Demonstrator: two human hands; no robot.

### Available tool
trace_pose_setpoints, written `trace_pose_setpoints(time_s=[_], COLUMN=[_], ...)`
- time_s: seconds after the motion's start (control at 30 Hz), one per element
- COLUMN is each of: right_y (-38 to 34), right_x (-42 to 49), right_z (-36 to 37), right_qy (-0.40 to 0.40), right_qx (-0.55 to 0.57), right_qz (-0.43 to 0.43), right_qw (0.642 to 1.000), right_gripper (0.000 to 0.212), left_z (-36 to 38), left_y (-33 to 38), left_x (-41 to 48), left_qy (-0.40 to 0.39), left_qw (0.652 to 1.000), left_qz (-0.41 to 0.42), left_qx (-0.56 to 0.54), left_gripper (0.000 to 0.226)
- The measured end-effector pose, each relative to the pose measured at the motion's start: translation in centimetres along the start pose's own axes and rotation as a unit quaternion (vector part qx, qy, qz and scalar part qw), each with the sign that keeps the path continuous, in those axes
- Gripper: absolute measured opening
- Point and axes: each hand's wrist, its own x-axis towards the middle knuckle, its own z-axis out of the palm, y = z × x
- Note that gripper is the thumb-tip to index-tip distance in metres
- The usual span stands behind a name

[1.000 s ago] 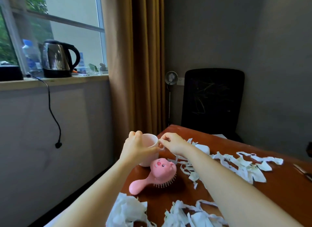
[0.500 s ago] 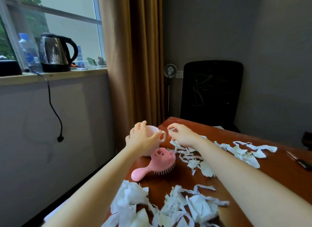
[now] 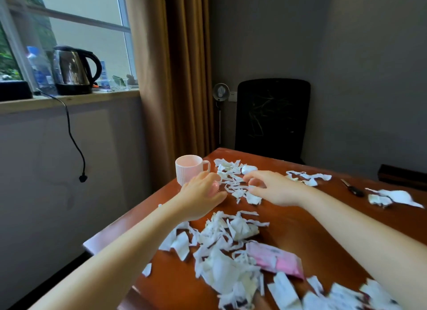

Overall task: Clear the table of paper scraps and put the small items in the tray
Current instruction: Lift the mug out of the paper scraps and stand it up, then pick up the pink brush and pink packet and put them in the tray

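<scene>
White paper scraps lie all over the red-brown table (image 3: pixel 300 222): a big pile (image 3: pixel 226 245) near me, a band of scraps (image 3: pixel 231 182) between my hands, and more at the right (image 3: pixel 392 197). My left hand (image 3: pixel 198 194) curls down over the head of the pink brush (image 3: pixel 214 189), which shows only as a pink sliver under the fingers. My right hand (image 3: pixel 275 189) hovers over the scraps with loosely curled fingers; I see nothing held in it. The pink mug (image 3: pixel 188 169) stands alone at the far left corner. A small white case (image 3: pixel 249 169) lies among the scraps.
A pink packet (image 3: pixel 277 261) lies half under the near pile. A key (image 3: pixel 352 187) rests at the far right, with a dark box (image 3: pixel 402 175) behind it. A black chair (image 3: pixel 272 118) stands past the table. A kettle (image 3: pixel 74 69) sits on the window sill.
My left hand let go of the pink mug and came down onto the pink brush. My right hand drew back from the mug's handle toward the scraps. The view tilted down.
</scene>
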Motion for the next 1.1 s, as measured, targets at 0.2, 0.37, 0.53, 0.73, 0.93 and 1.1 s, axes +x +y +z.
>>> trace_pose_setpoints(time_s=[0.2,0.37,0.53,0.73,0.93,1.1], right_y=[0.9,1.6,1.4,2.2,3.4,4.8], right_x=[-4.8,-7.1,-7.8,-7.8,-7.7,-7.1], right_z=[1.2,4.0,4.9,5.9,6.0,6.2], right_qy=[-0.048,-0.083,-0.077,-0.066,-0.065,-0.01], right_qx=[0.002,0.003,0.004,-0.009,0.026,0.081], right_qz=[0.002,0.015,0.034,0.077,0.1,0.116], right_qw=[0.999,0.996,0.996,0.995,0.992,0.99], right_gripper=[0.035,0.044,0.057,0.053,0.036,0.032], left_z=[1.7,4.3,5.6,8.0,8.7,8.9], left_y=[0.6,0.2,-0.5,-0.7,-1.0,-1.2], left_x=[-3.7,-6.1,-7.1,-7.9,-7.5,-7.4], left_qy=[-0.015,-0.029,-0.003,0.056,0.067,0.06], left_qw=[0.999,0.997,0.997,0.996,0.997,0.998], left_qz=[0.002,-0.042,-0.063,-0.046,-0.038,-0.035], left_qx=[-0.048,-0.057,-0.052,-0.053,-0.028,-0.006], left_gripper=[0.046,0.047,0.047,0.048,0.049,0.05])
